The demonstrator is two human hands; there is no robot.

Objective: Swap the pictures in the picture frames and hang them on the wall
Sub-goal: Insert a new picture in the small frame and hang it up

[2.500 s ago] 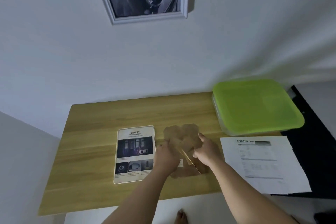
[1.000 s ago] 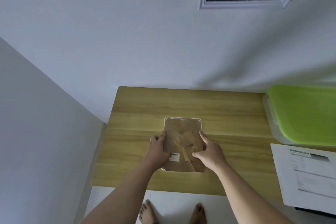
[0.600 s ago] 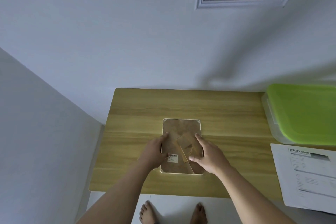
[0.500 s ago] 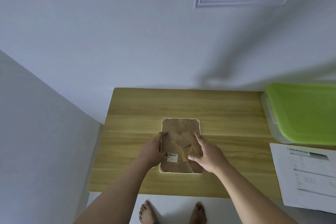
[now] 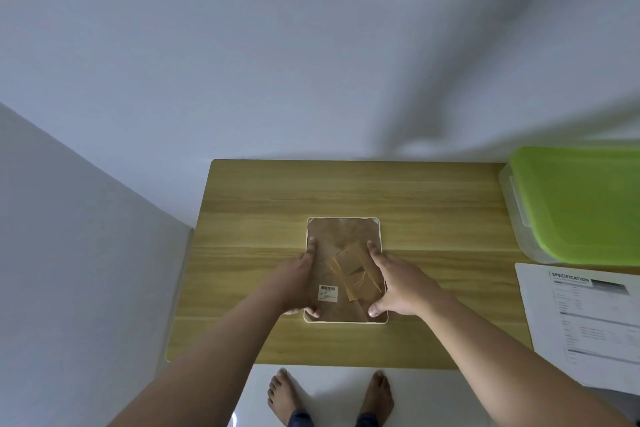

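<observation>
Head view: picture frame (image 5: pixel 343 236) laid face down on the table (image 5: pixel 259 204), its back pressed by both hands.
The frame is set near the table's middle, toward the front edge, with the brown backing board up so the back can be reached. The left hand (image 5: pixel 298 274) and right hand (image 5: pixel 394 281) are laid flat, fingers straight along the board's sides, thumbs at its near corners; nothing is gripped. Probably the board is being seated before hanging.

Wooden table (image 5: pixel 346 191) against white wall (image 5: pixel 242 62)
</observation>
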